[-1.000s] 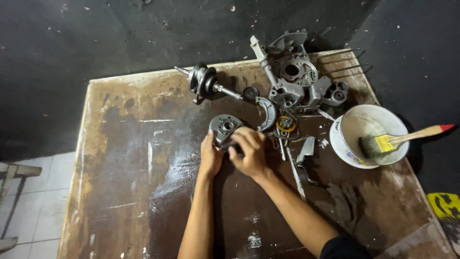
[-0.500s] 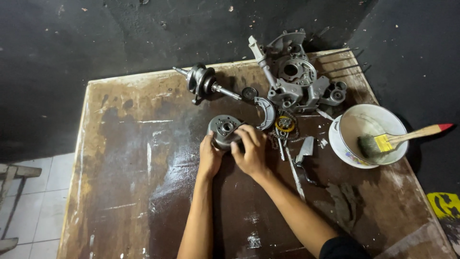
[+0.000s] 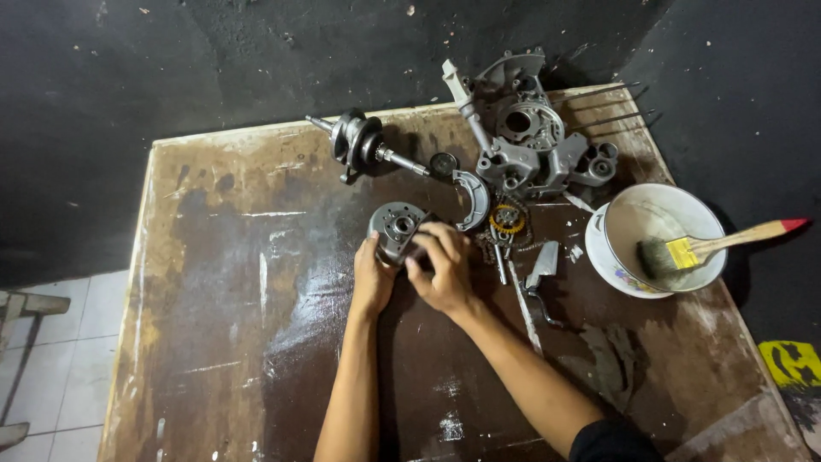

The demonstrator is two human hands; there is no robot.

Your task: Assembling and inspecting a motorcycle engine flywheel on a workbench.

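Both my hands meet near the middle of a worn brown wooden table [image 3: 222, 325]. My left hand [image 3: 371, 278] and my right hand [image 3: 441, 267] together grip a round grey metal engine part [image 3: 393, 226] with a hub and small holes in its face. The part is tilted up off the table, its face turned toward the camera. My fingers cover its lower right edge.
A crankshaft [image 3: 363, 145] lies at the back of the table. A grey engine case [image 3: 530, 141] sits at the back right, with a curved metal shoe [image 3: 475, 197], a gear and chain [image 3: 508, 221] and small tools beside it. A white bowl [image 3: 658, 224] holds a wooden-handled brush [image 3: 710, 246].
The hands have barely moved. My right fingers have shifted slightly over the round part, which stays lifted between both hands.
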